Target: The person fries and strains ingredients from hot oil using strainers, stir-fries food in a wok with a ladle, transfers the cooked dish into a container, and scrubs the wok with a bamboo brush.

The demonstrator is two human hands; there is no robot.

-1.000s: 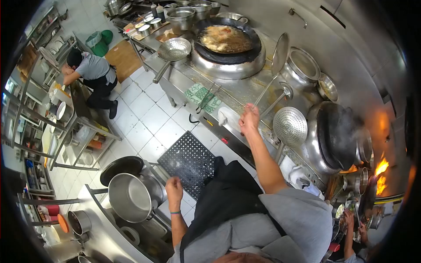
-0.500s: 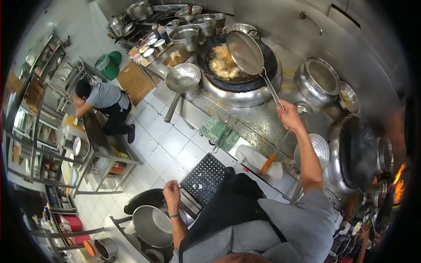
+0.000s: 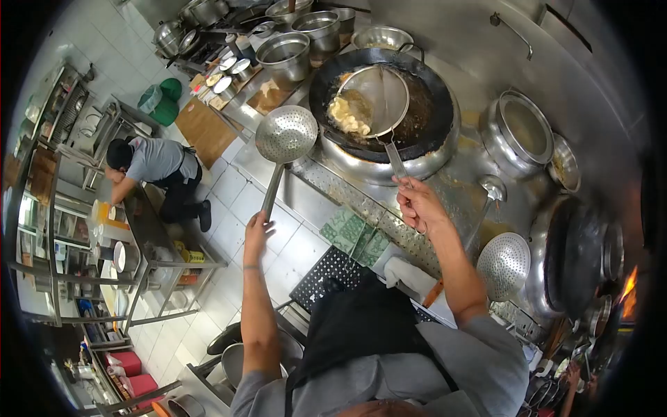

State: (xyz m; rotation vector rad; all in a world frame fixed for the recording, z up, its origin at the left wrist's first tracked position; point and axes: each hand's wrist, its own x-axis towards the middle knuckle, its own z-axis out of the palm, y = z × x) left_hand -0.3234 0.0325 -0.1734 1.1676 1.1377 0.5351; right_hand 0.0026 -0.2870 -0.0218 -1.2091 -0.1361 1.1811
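My right hand (image 3: 421, 206) is closed round the handle of a fine-mesh strainer (image 3: 394, 97). The strainer's bowl lies over the dark wok (image 3: 438, 118), with pale golden fried pieces (image 3: 345, 117) at its left side; whether all of them are inside the mesh I cannot tell. Brown oil (image 3: 417, 115) shows in the wok. At the left, my left hand (image 3: 256, 238) has its fingers round the handle end of a perforated ladle (image 3: 286, 133). That ladle's bowl rests near the counter edge, left of the wok, and has nothing in it.
A second perforated ladle (image 3: 503, 266) and a solid ladle (image 3: 492, 187) lie on the right. A green cloth (image 3: 354, 236) hangs at the counter edge. Metal pots (image 3: 283, 61) stand behind. Flames (image 3: 629, 293) rise far right. Another person (image 3: 163, 163) leans over a bench at left.
My left hand has come up from low left to the perforated ladle's handle. The strainer has swung left and down over the fried pieces, and my right hand has shifted left.
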